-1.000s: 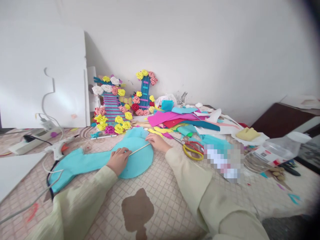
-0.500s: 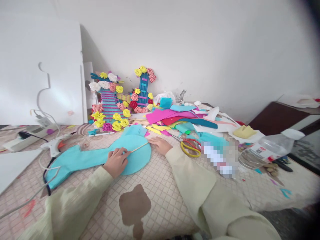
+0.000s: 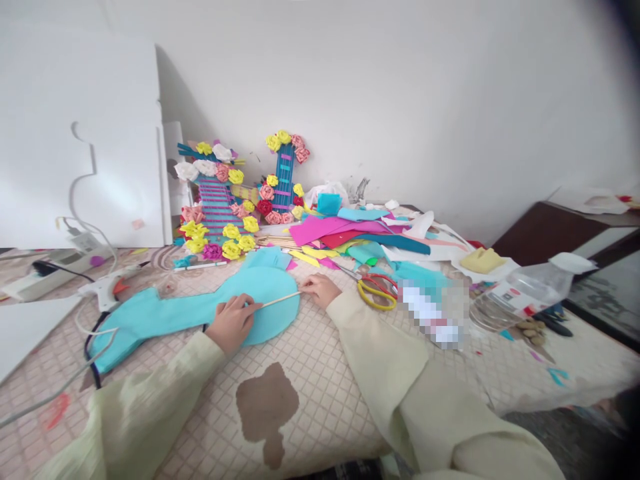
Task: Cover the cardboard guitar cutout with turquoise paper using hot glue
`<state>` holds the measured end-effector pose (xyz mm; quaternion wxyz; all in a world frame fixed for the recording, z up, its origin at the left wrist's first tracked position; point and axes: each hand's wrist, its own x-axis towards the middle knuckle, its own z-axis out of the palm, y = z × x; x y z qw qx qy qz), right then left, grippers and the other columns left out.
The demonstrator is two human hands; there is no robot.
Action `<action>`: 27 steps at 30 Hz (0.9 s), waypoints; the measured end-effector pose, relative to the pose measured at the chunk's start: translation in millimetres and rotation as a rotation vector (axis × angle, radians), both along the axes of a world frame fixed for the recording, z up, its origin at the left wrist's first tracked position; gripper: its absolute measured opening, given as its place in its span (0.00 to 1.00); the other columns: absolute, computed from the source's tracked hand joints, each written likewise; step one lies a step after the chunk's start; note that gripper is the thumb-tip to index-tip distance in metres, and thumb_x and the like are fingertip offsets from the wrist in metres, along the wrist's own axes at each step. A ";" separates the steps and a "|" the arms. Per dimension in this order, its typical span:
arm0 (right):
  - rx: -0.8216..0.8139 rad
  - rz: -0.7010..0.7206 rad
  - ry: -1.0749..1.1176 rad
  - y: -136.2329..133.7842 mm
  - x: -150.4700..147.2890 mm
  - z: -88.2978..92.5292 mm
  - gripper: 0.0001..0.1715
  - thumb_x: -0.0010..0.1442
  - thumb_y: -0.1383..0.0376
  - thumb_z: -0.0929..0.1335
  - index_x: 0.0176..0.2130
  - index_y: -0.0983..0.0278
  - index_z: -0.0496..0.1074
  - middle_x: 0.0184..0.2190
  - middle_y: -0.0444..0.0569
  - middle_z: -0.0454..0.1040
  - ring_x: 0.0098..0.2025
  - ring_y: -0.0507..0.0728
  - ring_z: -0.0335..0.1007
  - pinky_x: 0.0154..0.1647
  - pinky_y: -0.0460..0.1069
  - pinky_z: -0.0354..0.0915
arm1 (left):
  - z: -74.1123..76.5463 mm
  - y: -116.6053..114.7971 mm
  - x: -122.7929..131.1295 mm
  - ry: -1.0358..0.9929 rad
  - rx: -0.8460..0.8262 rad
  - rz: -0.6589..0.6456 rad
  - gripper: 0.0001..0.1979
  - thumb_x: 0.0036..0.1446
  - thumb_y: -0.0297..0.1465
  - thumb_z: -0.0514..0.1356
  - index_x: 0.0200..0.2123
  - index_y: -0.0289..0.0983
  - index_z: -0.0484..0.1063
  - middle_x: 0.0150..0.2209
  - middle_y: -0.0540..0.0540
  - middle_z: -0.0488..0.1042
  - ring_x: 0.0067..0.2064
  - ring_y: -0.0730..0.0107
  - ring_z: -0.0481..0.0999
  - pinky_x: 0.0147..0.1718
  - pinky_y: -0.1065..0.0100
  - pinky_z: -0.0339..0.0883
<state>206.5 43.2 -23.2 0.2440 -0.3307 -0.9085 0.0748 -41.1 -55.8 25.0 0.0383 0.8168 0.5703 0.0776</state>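
Observation:
A thin wooden stick (image 3: 280, 299) lies across the round end of a light blue guitar-shaped felt piece (image 3: 175, 313) on the table. My left hand (image 3: 233, 322) is closed on the stick's near end, resting on the felt. At the stick's far end my right hand (image 3: 320, 289) has its fingers curled and pinches the tip by the felt's edge. Both arms wear pale yellow sleeves.
A white glue gun (image 3: 107, 290) and its cord lie left of the felt, with a power strip (image 3: 37, 280) behind. Flower-decorated models (image 3: 220, 207) stand at the back. Coloured felt scraps (image 3: 350, 233), yellow-handled scissors (image 3: 375, 293) and a toppled plastic bottle (image 3: 525, 290) lie right.
Both hands stay on the stick over the felt; the stick lies slightly lower on the felt. The view has shifted a little, sliding everything leftward.

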 end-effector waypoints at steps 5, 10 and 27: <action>-0.013 0.013 -0.008 -4.5 3.9 -4.2 0.19 0.49 0.77 0.63 0.36 0.61 0.77 0.32 0.50 0.73 0.35 0.56 0.66 0.39 0.51 0.62 | -0.5 -1.5 -0.1 -0.031 -0.006 -0.010 0.20 0.55 0.24 0.44 0.42 0.43 0.72 0.42 0.44 0.71 0.43 0.60 0.68 0.39 0.57 0.56; -0.027 0.031 -0.005 -14.8 7.2 -3.2 0.17 0.50 0.76 0.64 0.35 0.61 0.77 0.32 0.50 0.73 0.34 0.55 0.66 0.38 0.50 0.62 | 0.8 -5.6 0.1 -0.052 -0.015 -0.018 0.19 0.56 0.24 0.43 0.41 0.41 0.71 0.42 0.44 0.72 0.43 0.60 0.68 0.38 0.57 0.55; -0.118 0.074 0.032 -75.0 8.1 2.8 0.14 0.51 0.76 0.65 0.36 0.64 0.76 0.31 0.51 0.73 0.35 0.55 0.67 0.36 0.48 0.64 | 7.6 -18.1 -12.6 -0.073 -0.050 -0.112 0.19 0.53 0.24 0.45 0.38 0.43 0.73 0.39 0.46 0.73 0.42 0.62 0.70 0.39 0.59 0.56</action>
